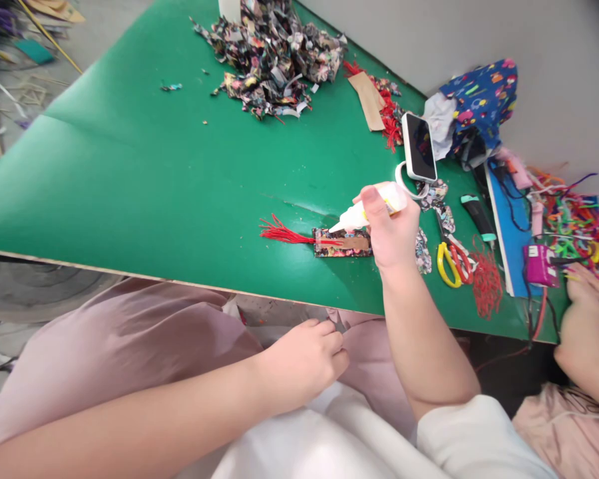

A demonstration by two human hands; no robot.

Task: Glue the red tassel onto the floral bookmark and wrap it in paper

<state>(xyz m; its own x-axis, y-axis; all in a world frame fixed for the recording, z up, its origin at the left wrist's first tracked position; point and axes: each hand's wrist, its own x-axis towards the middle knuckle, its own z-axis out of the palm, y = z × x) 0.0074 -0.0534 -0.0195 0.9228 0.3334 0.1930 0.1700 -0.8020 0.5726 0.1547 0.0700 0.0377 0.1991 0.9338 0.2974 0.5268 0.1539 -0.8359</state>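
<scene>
My right hand (394, 229) is wrapped round a white glue bottle (362, 214), its nozzle pointing down and left. The nozzle tip is at the upper edge of a small dark floral fabric piece (324, 251), which has a brown strip (354, 243) along its middle. From the left end of the piece a red thread tassel (284, 231) spreads over the green table (180, 193). My left hand (312, 362) rests near my lap below the table edge, fingers curled; whether it holds anything is hidden.
Fabric scraps (274, 60) are heaped at the back. To the right lie a phone (420, 146), a tape roll (404, 179), yellow-handled scissors (448, 266), red threads (486, 283) and a blue board (506, 226). Another person's hands (586, 299) are at the far right.
</scene>
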